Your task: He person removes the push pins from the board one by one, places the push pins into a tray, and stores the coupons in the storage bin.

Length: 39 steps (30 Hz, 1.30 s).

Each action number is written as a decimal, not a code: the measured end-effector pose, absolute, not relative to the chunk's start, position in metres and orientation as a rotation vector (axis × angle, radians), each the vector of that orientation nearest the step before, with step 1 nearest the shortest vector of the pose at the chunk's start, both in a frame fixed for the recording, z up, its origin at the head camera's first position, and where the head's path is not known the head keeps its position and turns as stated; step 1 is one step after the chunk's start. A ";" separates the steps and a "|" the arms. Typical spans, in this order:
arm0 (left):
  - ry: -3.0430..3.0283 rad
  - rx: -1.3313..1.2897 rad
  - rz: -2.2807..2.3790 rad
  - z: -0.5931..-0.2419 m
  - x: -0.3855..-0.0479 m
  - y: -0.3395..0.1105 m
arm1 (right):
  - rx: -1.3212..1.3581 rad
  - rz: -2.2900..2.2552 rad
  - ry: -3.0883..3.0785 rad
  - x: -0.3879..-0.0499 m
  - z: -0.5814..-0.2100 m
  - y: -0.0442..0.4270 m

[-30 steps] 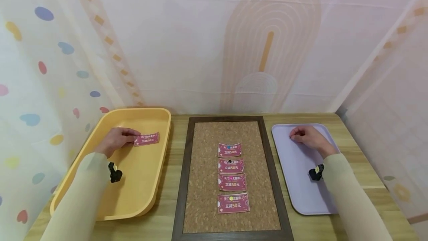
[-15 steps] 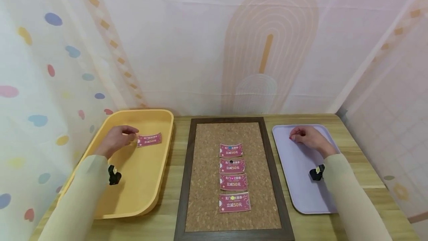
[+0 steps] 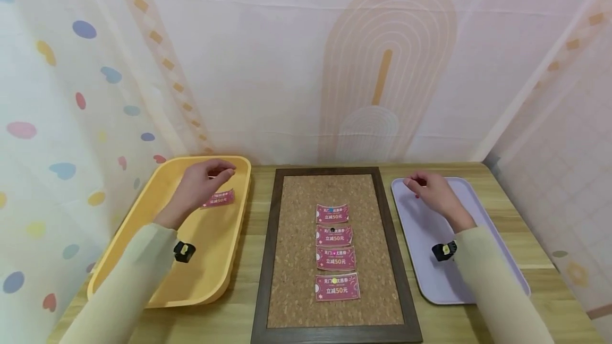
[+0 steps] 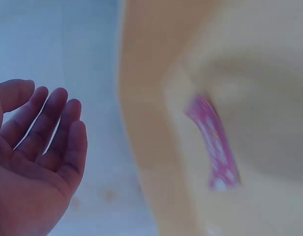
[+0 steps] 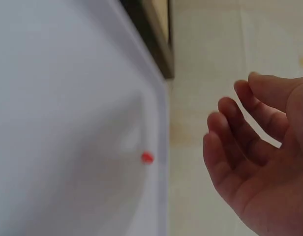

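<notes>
My left hand [image 3: 198, 187] hovers over the yellow tray [image 3: 205, 264], fingers loosely bent and holding nothing. Beneath it a pink paper coupon [image 3: 222, 199] with white print lies in the tray, partly covered by the hand in the head view. In the left wrist view the coupon [image 4: 214, 142] looks curved and blurred, apart from the fingers. Over the lilac tray [image 3: 432, 280] hangs my right hand [image 3: 432, 192], its relaxed fingers also holding nothing. A small red pushpin-like piece [image 5: 147, 157] lies near that tray's edge in the right wrist view, away from the fingertips.
Between the trays lies a cork board [image 3: 291, 259] with a dark wooden frame. Several pink coupons [image 3: 337, 288] run down it in a column, each with a coloured pin. A patterned curtain [image 3: 268, 68] stands behind the wooden table [image 3: 248, 227].
The left hand has let go of the coupon, then risen and moved right. The right hand has lifted a little, leaving the red piece in the lilac tray.
</notes>
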<state>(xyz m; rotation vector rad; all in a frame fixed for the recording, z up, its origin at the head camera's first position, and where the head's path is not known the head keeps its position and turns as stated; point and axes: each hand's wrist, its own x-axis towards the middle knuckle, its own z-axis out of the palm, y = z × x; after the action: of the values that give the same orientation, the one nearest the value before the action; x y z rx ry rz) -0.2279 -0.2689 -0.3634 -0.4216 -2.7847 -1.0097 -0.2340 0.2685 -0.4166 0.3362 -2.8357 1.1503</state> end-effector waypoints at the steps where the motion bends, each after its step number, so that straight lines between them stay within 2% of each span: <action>1: -2.773 -0.446 -1.014 -0.361 -0.226 -0.262 | 0.352 1.141 -2.820 -0.233 -0.415 0.264; 17: -2.728 -0.604 -1.182 -0.349 -0.188 -0.172 | 0.513 1.156 -2.773 -0.213 -0.406 0.203; 26: -2.690 -0.660 -1.341 -0.364 -0.182 -0.141 | 0.603 1.186 -2.768 -0.206 -0.402 0.179; 39: -2.735 -0.546 -1.461 -0.390 -0.186 -0.109 | 0.658 1.412 -2.751 -0.204 -0.408 0.155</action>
<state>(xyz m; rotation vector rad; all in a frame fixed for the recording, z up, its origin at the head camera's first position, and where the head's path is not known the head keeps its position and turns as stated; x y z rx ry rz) -0.1859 -0.1094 -0.3902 -0.5464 -2.7347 -1.4611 -0.2036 0.1545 -0.4076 0.6580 -2.7513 1.4119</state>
